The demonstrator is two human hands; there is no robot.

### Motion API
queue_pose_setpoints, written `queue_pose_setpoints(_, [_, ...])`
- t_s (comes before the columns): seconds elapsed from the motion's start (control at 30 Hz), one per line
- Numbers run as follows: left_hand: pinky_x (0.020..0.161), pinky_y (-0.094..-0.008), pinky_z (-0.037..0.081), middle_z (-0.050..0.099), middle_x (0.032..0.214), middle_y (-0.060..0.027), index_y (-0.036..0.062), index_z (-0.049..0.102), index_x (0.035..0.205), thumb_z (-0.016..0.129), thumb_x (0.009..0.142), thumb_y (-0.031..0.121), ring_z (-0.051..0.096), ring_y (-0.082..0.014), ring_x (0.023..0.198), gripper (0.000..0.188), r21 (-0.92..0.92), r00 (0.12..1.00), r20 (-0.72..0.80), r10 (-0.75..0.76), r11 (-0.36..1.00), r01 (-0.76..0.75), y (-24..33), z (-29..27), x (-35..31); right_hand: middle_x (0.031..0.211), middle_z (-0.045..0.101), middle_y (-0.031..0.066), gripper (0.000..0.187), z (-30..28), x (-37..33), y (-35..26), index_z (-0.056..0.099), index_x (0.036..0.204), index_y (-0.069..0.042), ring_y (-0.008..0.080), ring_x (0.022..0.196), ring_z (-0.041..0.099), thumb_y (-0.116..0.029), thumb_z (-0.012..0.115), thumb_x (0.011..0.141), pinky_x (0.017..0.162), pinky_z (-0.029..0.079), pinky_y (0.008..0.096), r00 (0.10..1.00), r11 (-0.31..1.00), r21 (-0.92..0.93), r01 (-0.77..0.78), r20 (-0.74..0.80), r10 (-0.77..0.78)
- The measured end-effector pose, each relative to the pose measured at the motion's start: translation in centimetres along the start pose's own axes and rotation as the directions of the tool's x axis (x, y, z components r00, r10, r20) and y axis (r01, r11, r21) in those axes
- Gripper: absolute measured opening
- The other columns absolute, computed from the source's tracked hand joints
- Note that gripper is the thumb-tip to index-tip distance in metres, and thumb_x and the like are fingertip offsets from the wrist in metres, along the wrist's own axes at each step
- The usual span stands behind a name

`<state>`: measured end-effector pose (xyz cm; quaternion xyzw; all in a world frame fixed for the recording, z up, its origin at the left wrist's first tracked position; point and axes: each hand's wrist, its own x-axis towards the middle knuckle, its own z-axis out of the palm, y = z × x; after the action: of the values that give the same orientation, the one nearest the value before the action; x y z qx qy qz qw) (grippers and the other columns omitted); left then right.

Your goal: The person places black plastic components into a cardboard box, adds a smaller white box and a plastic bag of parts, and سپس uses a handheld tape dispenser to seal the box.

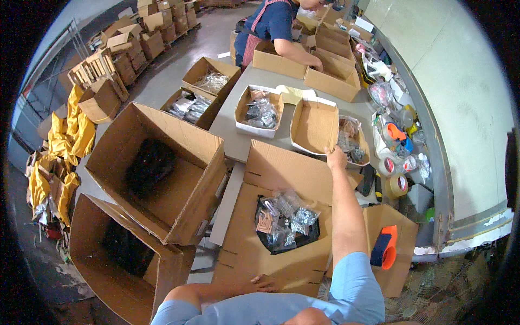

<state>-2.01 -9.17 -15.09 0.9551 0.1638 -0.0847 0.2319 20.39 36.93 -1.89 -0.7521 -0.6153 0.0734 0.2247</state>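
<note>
No lettering, labels, numbers or signs readable anywhere in view.

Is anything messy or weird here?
Yes: beside the pale wall on the right, tape rolls and plastic bags lie jumbled together, looking messy. The small packets inside the open carton look heaped, but not spilled.

Place: packing workshop
Cartons point(127, 46): stacked far beyond the right fingers point(330, 152), leftward
Tape rolls point(398, 185): strewn right of the fingers
Co-worker point(271, 24): seen beyond, at open boxes point(335, 85)
</note>
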Motion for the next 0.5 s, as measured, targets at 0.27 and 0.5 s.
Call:
queue_pose_setpoints(0.27, [0.101,-0.0681,0.011,0.008,0.152,-0.004,0.0326,0.023,0.141,0.037,0.087,0.041,0.01,-0.0328,0.138,0.056,0.024,0.995,0.031,0.092,0.995,-0.093,1.6,1.2,0.2,0.126,0.05,0.0029,0.044,-2.8,-7.8,0.1,0.054,0.12,-0.017,0.0224,0.119,0.041,-0.046,0.049,0.087,0.099,0.027,0.0468,0.852,0.824,-0.27,0.498,-0.025,-0.523])
queue_pose_setpoints(0.5, [0.102,-0.0664,0.013,0.006,0.151,-0.0081,0.0233,0.028,0.14,0.052,0.082,0.036,0.012,-0.0354,0.137,0.065,-0.125,0.992,-0.062,-0.111,0.987,0.102,-0.9,-11.4,-3.2,0.125,0.051,0.0053,0.046,-4.7,-9.7,-0.1,0.052,0.123,-0.018,0.026,0.117,0.044,-0.044,0.051,0.086,0.101,0.026,0.0509,0.89,0.862,-0.226,0.453,0.053,-0.454])
